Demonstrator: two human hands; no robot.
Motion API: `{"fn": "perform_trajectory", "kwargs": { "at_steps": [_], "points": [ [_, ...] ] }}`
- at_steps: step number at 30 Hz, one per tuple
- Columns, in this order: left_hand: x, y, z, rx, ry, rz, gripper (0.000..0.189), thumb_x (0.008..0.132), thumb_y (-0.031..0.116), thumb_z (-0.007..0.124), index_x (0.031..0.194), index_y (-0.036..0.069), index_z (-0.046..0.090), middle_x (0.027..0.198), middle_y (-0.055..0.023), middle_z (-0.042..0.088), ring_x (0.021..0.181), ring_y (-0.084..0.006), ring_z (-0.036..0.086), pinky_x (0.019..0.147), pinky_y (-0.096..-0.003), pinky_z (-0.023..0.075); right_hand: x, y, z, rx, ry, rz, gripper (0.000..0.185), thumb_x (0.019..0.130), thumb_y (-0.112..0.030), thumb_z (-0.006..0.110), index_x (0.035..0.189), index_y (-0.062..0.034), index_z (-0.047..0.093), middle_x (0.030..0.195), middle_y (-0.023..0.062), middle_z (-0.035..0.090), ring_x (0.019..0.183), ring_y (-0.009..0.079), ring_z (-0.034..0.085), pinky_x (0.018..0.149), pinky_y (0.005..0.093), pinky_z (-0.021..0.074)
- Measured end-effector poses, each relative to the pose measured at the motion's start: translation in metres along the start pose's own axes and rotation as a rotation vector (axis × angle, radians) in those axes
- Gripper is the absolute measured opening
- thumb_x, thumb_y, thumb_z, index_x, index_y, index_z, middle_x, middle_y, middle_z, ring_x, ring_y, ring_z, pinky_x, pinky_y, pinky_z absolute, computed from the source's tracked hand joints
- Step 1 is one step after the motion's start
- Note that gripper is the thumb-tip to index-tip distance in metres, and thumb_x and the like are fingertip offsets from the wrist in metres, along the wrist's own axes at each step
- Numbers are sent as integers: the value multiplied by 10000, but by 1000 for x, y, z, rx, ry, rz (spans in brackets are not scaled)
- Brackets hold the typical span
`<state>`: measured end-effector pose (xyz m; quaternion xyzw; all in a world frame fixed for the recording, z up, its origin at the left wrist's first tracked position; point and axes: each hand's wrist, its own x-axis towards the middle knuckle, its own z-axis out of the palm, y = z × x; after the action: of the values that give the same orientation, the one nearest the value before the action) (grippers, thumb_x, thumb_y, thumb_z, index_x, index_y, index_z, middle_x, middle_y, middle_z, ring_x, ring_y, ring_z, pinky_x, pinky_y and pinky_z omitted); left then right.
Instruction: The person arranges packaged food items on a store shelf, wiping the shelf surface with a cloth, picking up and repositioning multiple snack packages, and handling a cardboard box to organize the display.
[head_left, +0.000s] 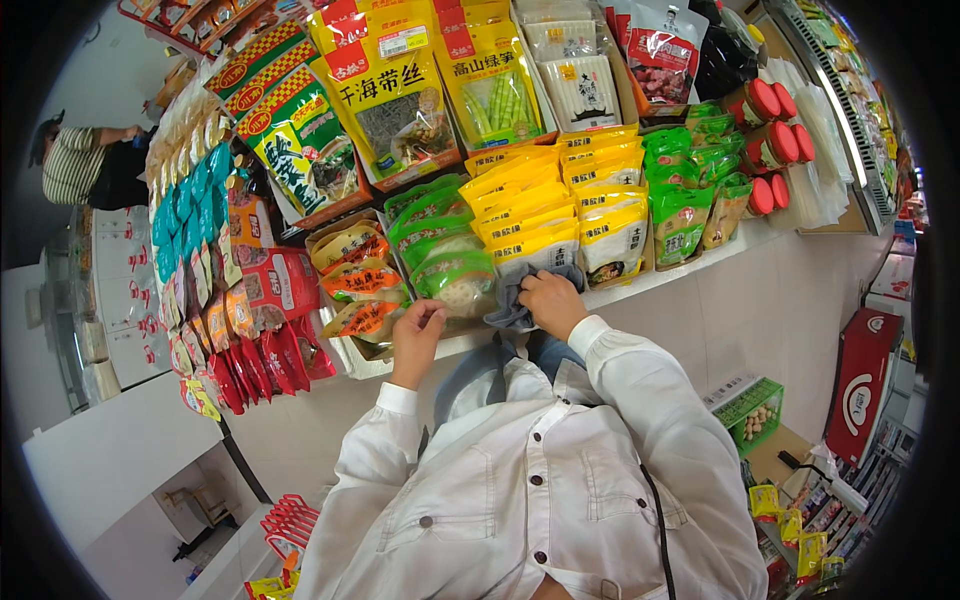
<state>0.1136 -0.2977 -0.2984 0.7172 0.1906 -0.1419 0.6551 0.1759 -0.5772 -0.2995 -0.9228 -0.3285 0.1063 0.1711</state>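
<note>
My right hand (553, 304) presses down on a crumpled grey cloth (511, 306). The cloth lies against the front of a row of yellow-and-white food packets (534, 251). To the left, my left hand (418, 337) has its fingers curled in at the front edge of the display. It is beside a clear packet with a green top (454, 281) and an orange-and-tan packet (367, 319). Whether its fingertips pinch a packet's edge is hard to tell.
Taller yellow bags (405, 97) stand in boxes behind. Red-lidded jars (772, 146) and clear plastic bags (814, 165) are at the right end. Hanging red packets (277, 360) crowd the left. A green crate (754, 420) sits lower right. Another person (82, 165) stands far left.
</note>
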Motion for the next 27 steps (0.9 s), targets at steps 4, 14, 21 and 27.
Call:
{"fn": "perform_trajectory", "kwargs": {
  "at_steps": [4, 14, 21, 27],
  "points": [
    [0, -1, -4, 42, 12, -13, 168, 966, 106, 667, 1109, 20, 684, 909, 20, 680, 773, -36, 564, 690, -203, 456, 3, 2, -20, -274, -184, 188, 135, 825, -165, 632, 841, -118, 758, 957, 65, 693, 961, 259, 648, 765, 419, 507],
    [-6, -2, -7, 2, 16, -42, 149, 962, 111, 652, 1051, -4, 687, 835, 31, 641, 752, -49, 560, 696, -219, 469, -53, 96, -116, 23, -422, 414, 196, 734, -79, 625, 885, -22, 736, 883, 167, 730, 855, 327, 713, 750, 405, 559],
    [16, 15, -2, 52, -67, -52, 151, 980, 102, 645, 1096, 10, 672, 891, 15, 665, 781, -61, 585, 727, -224, 479, 61, 52, -126, 405, 421, 290, 457, 847, -100, 619, 1300, -43, 617, 1312, 212, 604, 1196, 382, 583, 1024, 414, 471],
    [20, 19, -8, -77, -64, -65, 135, 981, 84, 643, 1094, 18, 677, 912, 25, 673, 817, -48, 587, 738, -214, 472, 107, -13, -74, 19, 510, 153, 487, 803, -147, 713, 1286, -165, 655, 1448, 110, 524, 1302, 358, 493, 1091, 502, 395]
  ]
}}
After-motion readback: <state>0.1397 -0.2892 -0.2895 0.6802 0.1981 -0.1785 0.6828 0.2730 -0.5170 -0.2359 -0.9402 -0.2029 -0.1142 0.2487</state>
